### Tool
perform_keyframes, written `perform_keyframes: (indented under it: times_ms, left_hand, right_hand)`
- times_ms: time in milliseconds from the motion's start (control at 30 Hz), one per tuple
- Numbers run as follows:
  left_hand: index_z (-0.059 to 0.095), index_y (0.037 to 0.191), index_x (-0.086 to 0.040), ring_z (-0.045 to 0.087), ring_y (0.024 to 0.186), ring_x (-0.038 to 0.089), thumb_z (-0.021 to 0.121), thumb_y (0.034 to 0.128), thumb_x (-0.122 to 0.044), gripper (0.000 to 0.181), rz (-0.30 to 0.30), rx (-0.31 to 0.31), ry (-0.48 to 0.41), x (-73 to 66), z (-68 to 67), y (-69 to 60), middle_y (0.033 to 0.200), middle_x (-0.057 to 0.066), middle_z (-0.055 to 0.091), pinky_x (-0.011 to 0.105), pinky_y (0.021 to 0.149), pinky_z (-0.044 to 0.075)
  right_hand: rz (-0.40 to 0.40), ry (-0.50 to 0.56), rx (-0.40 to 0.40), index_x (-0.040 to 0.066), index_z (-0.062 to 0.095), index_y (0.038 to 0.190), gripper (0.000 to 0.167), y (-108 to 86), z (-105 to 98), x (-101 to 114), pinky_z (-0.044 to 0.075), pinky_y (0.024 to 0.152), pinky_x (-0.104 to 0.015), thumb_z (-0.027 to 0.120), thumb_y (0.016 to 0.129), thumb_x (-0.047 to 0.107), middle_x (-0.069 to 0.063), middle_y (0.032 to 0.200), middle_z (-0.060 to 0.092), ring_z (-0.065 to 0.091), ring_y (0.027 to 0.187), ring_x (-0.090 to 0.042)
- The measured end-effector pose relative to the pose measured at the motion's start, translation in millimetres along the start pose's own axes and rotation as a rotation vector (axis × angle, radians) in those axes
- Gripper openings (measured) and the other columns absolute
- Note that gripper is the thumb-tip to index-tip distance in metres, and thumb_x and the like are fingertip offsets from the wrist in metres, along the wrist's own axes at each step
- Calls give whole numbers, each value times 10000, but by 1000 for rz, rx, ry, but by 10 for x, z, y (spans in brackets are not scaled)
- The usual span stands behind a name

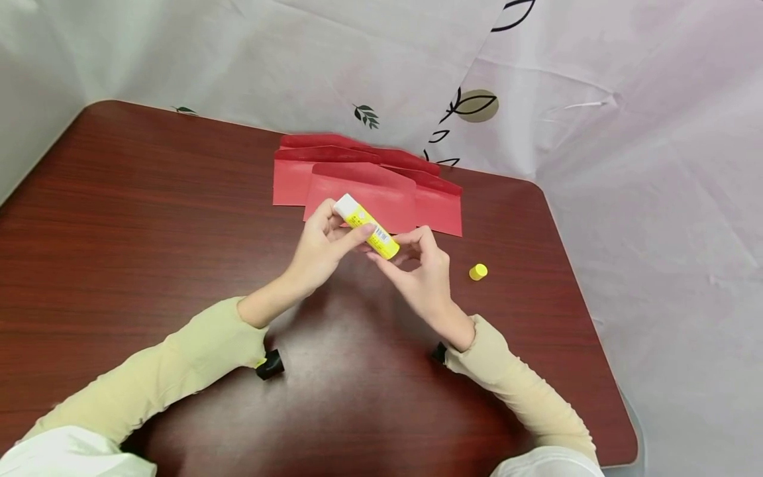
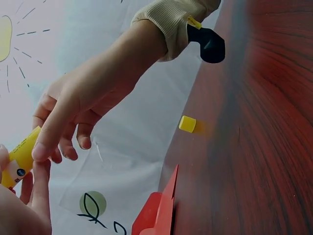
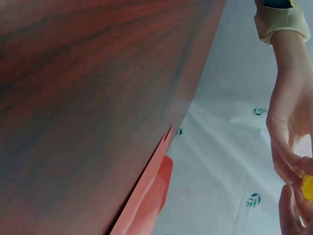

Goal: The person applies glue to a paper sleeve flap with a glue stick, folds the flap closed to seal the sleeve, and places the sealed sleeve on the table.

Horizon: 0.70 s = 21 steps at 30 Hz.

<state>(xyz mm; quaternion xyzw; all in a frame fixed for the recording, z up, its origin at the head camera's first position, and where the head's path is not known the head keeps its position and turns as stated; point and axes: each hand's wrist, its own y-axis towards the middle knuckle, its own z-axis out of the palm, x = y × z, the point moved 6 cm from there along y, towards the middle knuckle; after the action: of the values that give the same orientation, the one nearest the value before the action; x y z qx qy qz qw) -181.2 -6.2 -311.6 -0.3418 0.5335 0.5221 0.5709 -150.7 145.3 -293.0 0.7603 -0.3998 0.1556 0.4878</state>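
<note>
Dark wood-grain table [image 1: 149, 199], backed by a pale hanging sheet [image 1: 268, 59] with leaf prints. Raised above the tabletop: glue stick [image 1: 361, 217], held between both hands. Long axis: diagonal in the head view, white end up and to the left, yellow base down and to the right, against the right fingertips. Left hand [image 1: 316, 252]: gripping the barrel, thumb across the label, fingers behind. Right hand [image 1: 426, 271]: narrow pinch of thumb and fingers at the yellow base; nearer of the two to that end. Beyond, toward the far table edge: overlapping red envelopes [image 1: 363, 189], flaps angled up; front one partly masked by stick and left hand. On the table, to the right of the right hand and apart from it: small yellow cap [image 1: 478, 271]. Close to the sleeve cuffs: black devices [image 1: 271, 365].
</note>
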Motion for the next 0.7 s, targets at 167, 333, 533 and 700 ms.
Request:
perform_keyframes:
  times_ms: [167, 333, 533, 700]
  left_hand:
    - [454, 1093, -32, 671, 957, 96, 662, 870, -10, 307, 17, -27, 35, -40, -14, 2, 1048, 86, 606, 234, 849, 552]
    - [466, 1096, -12, 652, 943, 113, 658, 868, 10, 299, 33, 7, 54, -51, -13, 16, 1055, 108, 640, 213, 865, 540]
    - [487, 1111, -7, 645, 937, 149, 673, 853, 23, 320, 131, 197, 50, -84, 7, 28, 1052, -22, 704, 236, 826, 546]
    - [484, 1097, -5, 642, 944, 154, 682, 838, 36, 328, 141, 211, 79, -95, -16, 18, 1009, -114, 691, 240, 802, 553]
  right_hand:
    - [31, 19, -30, -27, 520, 935, 403, 7, -14, -14, 537, 535, -234, 840, 698, 33, -137, 801, 722, 614, 562, -127]
    - [228, 229, 56, 17, 533, 903, 301, -9, 24, -144, 483, 523, -190, 797, 770, 74, -71, 810, 744, 565, 563, -94]
    - [500, 699, 341, 138, 542, 869, 281, -48, 129, -282, 328, 461, -188, 710, 861, 363, 87, 762, 715, 441, 498, -47]
    - [572, 836, 461, 128, 535, 942, 355, -84, 188, -255, 380, 485, -167, 667, 871, 449, 42, 842, 716, 500, 541, -64]
